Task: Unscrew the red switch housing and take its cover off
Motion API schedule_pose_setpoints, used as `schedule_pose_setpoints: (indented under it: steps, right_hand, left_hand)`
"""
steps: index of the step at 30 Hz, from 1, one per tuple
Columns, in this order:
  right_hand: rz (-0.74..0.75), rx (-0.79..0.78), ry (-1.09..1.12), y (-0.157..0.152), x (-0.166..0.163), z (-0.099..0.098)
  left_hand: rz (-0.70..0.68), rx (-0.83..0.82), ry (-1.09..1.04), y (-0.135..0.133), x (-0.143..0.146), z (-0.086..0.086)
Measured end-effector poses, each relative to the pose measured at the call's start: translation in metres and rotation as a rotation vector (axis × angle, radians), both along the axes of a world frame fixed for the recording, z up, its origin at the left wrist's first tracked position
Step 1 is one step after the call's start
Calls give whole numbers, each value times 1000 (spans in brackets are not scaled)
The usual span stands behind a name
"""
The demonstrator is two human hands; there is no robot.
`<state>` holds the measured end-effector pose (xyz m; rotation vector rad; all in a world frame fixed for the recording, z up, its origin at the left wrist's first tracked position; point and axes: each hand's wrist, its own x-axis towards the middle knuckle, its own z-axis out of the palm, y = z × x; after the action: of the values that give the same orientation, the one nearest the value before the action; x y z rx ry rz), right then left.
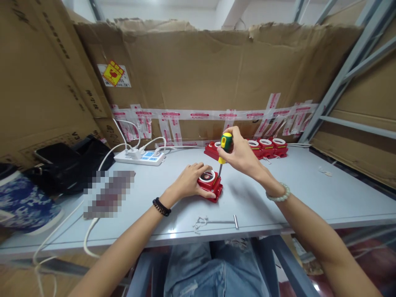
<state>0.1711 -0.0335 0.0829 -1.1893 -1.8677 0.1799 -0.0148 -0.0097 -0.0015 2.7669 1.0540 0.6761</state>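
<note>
My right hand [239, 150] grips a screwdriver [227, 142] with a green and yellow handle. Its thin shaft points down, and the tip meets the far right corner of a red box-shaped unit [213, 187] with a white ring on top. My left hand [193, 181] is wrapped round the left side of this red unit, fingers at its back and thumb along its front. Nearer to me on the table lies a metal T-shaped tool [222, 222], with small pale loose pieces [201, 222] at its left end.
Several similar red units [266, 148] stand in a row at the back right. A white power strip [140, 156] with plugs and cables sits at the back left. A blurred-out flat object [109, 194], a black bag [71, 161] and a blue patterned container [26, 202] are at the left.
</note>
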Motion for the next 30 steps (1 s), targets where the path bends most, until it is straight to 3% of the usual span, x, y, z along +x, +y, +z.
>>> schedule_pose_setpoints:
  steps: [8,13,16,20,22,30]
  right_hand:
    - [49,56,278,6,1,-9]
    - [76,149,439,-1,3,-1]
    - [16,128,270,-8,5,0]
    - [83,-177,-224,-4,9,-12]
    - [82,-298,-370,0,13,-21]
    - [80,-374,-507,5,21,-38]
  left_hand:
    - [7,-5,-4,-1,-1,0]
    - [6,-8,-12,-1,0,0]
    - [-3,0,-12,-1,0,0]
    - [3,4,-14,0,0,-1]
    - [6,0,-17,0,0,-1]
    - [8,29,23,0,1,0]
